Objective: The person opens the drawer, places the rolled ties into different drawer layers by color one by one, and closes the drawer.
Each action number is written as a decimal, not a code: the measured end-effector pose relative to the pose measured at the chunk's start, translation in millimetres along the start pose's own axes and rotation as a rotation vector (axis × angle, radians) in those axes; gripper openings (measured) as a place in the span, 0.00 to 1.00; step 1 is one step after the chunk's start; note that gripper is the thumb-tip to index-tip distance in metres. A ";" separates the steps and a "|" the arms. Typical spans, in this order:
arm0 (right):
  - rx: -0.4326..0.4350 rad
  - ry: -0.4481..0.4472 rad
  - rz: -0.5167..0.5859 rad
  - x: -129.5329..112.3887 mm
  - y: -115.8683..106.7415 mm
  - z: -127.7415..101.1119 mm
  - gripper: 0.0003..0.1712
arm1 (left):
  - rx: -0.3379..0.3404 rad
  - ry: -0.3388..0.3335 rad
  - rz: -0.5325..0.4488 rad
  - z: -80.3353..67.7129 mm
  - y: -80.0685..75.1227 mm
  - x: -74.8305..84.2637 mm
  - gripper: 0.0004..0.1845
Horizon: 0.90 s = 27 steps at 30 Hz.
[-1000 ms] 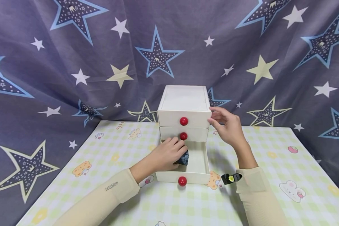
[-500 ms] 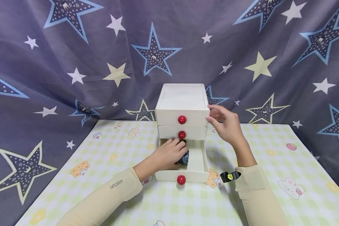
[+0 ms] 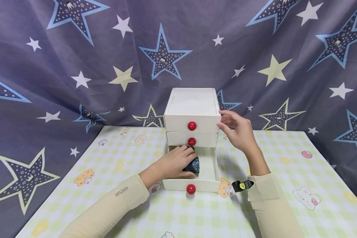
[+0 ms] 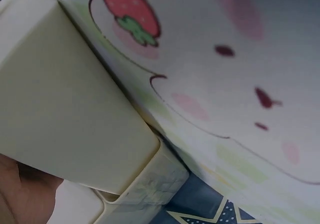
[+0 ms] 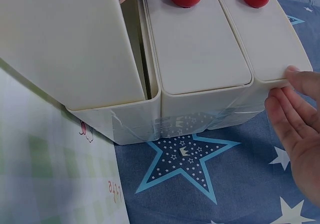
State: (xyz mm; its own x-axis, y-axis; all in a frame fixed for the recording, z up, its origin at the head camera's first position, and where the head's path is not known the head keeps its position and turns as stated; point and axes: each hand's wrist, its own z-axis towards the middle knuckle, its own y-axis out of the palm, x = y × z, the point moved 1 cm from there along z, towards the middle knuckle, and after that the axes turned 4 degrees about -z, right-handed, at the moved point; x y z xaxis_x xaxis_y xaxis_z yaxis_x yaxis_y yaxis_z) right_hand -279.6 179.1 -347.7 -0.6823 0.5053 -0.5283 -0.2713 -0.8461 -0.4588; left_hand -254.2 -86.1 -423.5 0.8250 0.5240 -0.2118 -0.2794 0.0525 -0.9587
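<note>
A white three-drawer cabinet (image 3: 193, 102) with red knobs stands on the table, its bottom drawer (image 3: 177, 185) pulled out. Inside that drawer my left hand (image 3: 174, 162) holds a dark blue flower-patterned item (image 3: 194, 165), fingers over its far side and thumb along its near side. The hand covers its left part, so its kind is unclear. My right hand (image 3: 239, 132) pinches the cabinet's upper right front corner; in the right wrist view the thumb (image 5: 299, 76) lies on the front and the fingers on the side. The left wrist view mostly shows the open drawer's outer wall (image 4: 75, 93).
A checked tablecloth (image 3: 107, 201) with cartoon prints covers the table. Behind the cabinet hangs a purple-grey star-patterned curtain (image 3: 202, 69). A black strap piece (image 3: 242, 185) is at the right wrist. The upper two drawers are closed, with red knobs (image 3: 191, 126) in front.
The left thumb has stretched out to the right along the near side of the blue item, which now shows a rounder outline. The right hand keeps its place on the cabinet. The view shifted slightly.
</note>
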 end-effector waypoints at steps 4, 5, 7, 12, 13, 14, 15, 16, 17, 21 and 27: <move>-0.001 -0.002 -0.001 0.8 0.6 -0.4 0.24 | 0.007 0.013 -0.035 0.1 -2.8 -1.1 0.41; -0.002 -0.002 -0.001 0.9 0.6 -0.5 0.24 | 0.007 0.018 -0.037 0.1 -3.8 -1.2 0.40; 0.000 -0.001 0.003 0.8 0.4 -0.5 0.24 | 0.005 0.023 -0.043 0.2 -5.6 -1.7 0.39; 0.003 -0.002 0.009 0.3 -0.1 -0.5 0.24 | -0.003 0.022 -0.055 -0.9 -9.2 -2.9 0.37; 0.001 -0.001 0.010 0.2 -0.1 -0.5 0.24 | -0.002 0.024 -0.058 -1.5 -10.1 -3.1 0.37; -0.001 -0.001 0.012 0.1 -0.2 -0.4 0.24 | 0.000 0.025 -0.059 -2.0 -10.7 -3.4 0.36; -0.003 0.000 0.011 0.0 -0.2 -0.3 0.24 | 0.005 0.029 -0.062 -2.5 -11.7 -3.5 0.35; -0.004 0.001 0.010 -0.1 -0.3 -0.3 0.24 | 0.012 0.033 -0.062 -3.1 -12.6 -3.4 0.34; -0.004 0.001 0.009 -0.3 -0.4 -0.2 0.24 | 0.018 0.037 -0.063 -3.7 -13.9 -3.3 0.33; -0.004 0.005 0.002 -1.0 -1.1 0.0 0.24 | 0.040 0.053 -0.050 -4.8 -18.5 -2.8 0.30; -0.005 0.004 0.003 -0.9 -0.8 -0.1 0.24 | 0.081 0.076 -0.020 -6.5 -24.8 -0.7 0.24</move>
State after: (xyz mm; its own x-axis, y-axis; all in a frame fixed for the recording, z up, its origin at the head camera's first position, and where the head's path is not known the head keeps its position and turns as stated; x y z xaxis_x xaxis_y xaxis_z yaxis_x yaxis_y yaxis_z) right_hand -278.7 179.3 -346.9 -0.6804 0.5033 -0.5326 -0.2656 -0.8468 -0.4609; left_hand -244.7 -93.3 -400.8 0.8648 0.4561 -0.2099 -0.2992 0.1324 -0.9450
